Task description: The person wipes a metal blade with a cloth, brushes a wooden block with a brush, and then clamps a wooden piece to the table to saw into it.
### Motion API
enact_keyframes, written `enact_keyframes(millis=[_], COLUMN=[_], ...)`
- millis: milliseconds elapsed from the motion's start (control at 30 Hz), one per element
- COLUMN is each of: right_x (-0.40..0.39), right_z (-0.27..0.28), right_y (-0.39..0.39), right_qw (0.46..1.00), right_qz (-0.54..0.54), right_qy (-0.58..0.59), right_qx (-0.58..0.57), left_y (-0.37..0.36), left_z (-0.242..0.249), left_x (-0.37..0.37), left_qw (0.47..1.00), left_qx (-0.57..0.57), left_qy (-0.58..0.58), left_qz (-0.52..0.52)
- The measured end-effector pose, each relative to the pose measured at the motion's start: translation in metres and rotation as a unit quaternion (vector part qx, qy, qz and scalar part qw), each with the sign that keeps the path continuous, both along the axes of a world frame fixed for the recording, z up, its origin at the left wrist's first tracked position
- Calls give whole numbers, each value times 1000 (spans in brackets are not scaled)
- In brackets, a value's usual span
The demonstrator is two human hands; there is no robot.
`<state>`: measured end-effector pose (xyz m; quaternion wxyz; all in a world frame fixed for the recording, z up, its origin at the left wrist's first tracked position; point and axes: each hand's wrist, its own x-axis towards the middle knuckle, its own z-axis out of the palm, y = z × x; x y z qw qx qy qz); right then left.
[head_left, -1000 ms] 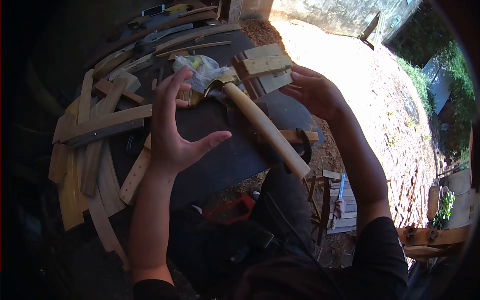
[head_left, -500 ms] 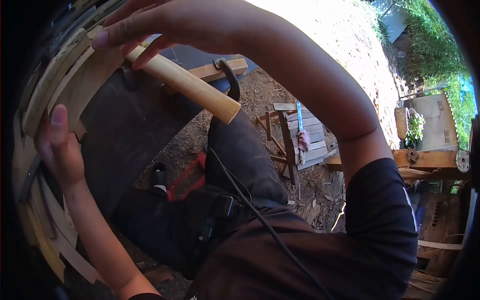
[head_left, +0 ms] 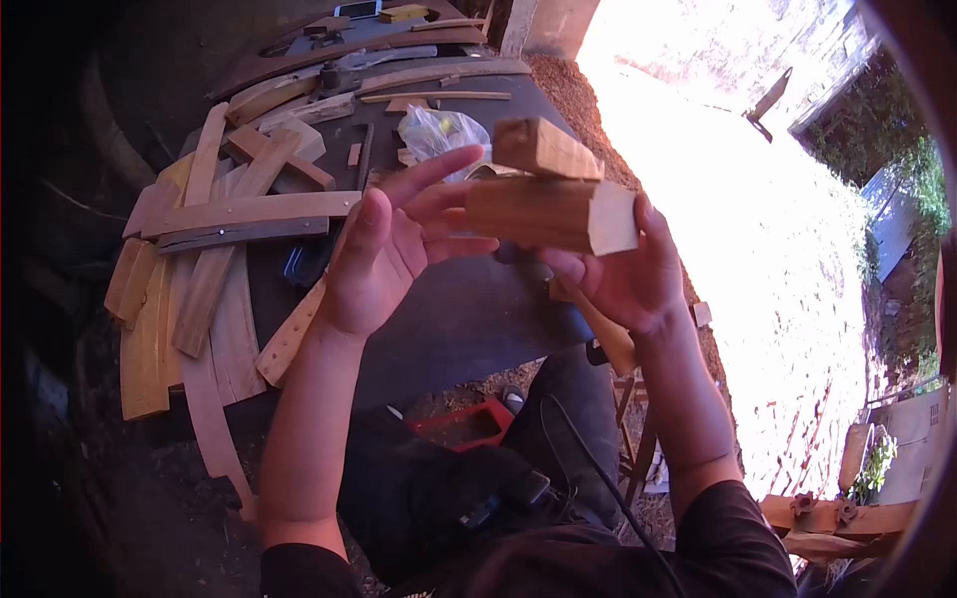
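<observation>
A thick wooden block piece [head_left: 533, 213] is held up over the dark table, its pale end face turned to the right. Another short block [head_left: 545, 149] lies against its upper side. My right hand [head_left: 633, 269] grips the piece at its right end, fingers around the lower edge. At the piece's left end is my left hand [head_left: 384, 254], fingers spread, their tips beside or behind the wood. Below the hands, a rounded wooden handle [head_left: 606, 334] slants down past the table's edge.
Stacked wooden strips [head_left: 224, 259] cover the left side of the dark table [head_left: 449, 324]. A clear plastic bag [head_left: 444, 135], more boards and a phone [head_left: 359, 9] lie farther back. A red frame [head_left: 464, 424] is on the ground below.
The view has swung toward the table and strips. My hands have come to the middle, and the block piece is now raised between them. The wooden handle appears lower.
</observation>
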<state>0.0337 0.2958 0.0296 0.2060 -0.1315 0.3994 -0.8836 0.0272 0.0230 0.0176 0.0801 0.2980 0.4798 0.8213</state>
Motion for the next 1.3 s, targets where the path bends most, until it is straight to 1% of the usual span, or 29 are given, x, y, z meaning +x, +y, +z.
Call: enact_keyframes(millis=[67, 100, 133, 167, 233, 267, 367, 400, 500, 533, 667, 867, 900, 1000, 1067, 1300], right_x=[10, 12, 13, 14, 13, 15, 19, 23, 36, 41, 55, 71, 73, 75, 77, 76], right_z=[1, 2, 7, 8, 12, 16, 11, 14, 22, 23, 22, 22, 21, 21, 24, 25], right_y=[2, 3, 5, 7, 6, 4, 3, 1, -5, -8, -10, -18, -19, -25, -34, -42], right_qw=[1000, 999, 997, 995, 989, 989, 984, 981, 969, 971, 961, 962, 958, 942, 923, 934], right_qz=[0, -2, 3, -3, -6, -9, -13, -21, -54, -69, -93, -134, -145, -180, -207, -182], right_qy=[11, 13, 28, 34, 53, 47, 79, 87, 112, 104, 109, 113, 119, 137, 149, 130], right_qx=[21, 31, 76, 95, 138, 139, 156, 173, 213, 205, 236, 209, 216, 249, 287, 278], left_y=[2, 3, 5, 7, 10, 10, 6, 5, 1, 1, 2, -2, -2, -2, -2, -8], left_z=[1, 2, 2, 1, -5, -6, -2, -2, 0, 0, 1, -5, -5, -9, -10, -12], left_x=[3, 2, 3, 5, 3, 1, 3, 6, 6, 5, 6, 5, 4, 2, 0, -4], left_qw=[999, 999, 998, 997, 997, 997, 996, 998, 999, 999, 999, 998, 998, 997, 996, 997], left_qx=[-31, -27, -24, -21, -10, -3, -68, -45, -23, -19, -2, -3, -8, 67, 66, 31], left_qy=[7, 24, 38, 49, 58, 67, 45, 30, 25, 32, 49, 60, 61, 37, 57, 67], left_qz=[10, 23, 35, 47, 41, 43, 23, 16, 6, 8, 4, 9, 11, -22, -10, 20])
